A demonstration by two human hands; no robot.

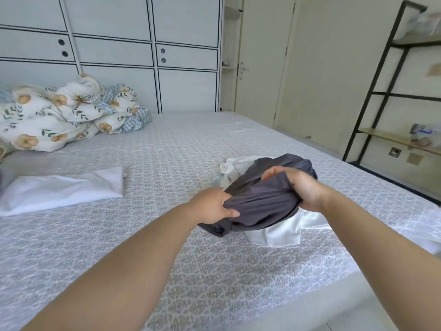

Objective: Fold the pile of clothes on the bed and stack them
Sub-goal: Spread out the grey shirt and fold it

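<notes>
Head view: I see my left hand (213, 206) and right hand (301, 187), fingers clenched into a crumpled dark grey cotton garment (265, 199), holding it just above the grey patterned bed sheet (167, 158). Rumpled white clothes (274, 231) lie beneath it. A folded white garment (64, 189) lies well left of it.

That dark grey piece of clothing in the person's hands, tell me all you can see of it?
The dark grey garment looks like soft, thin knit cloth, bunched and creased, not yet folded. The left hand grips its near-left edge, and the right hand clutches a fold at its right side. Its lower end droops to the patterned bed sheet. It lies over crumpled white clothes. What kind of garment it is cannot be told.
</notes>
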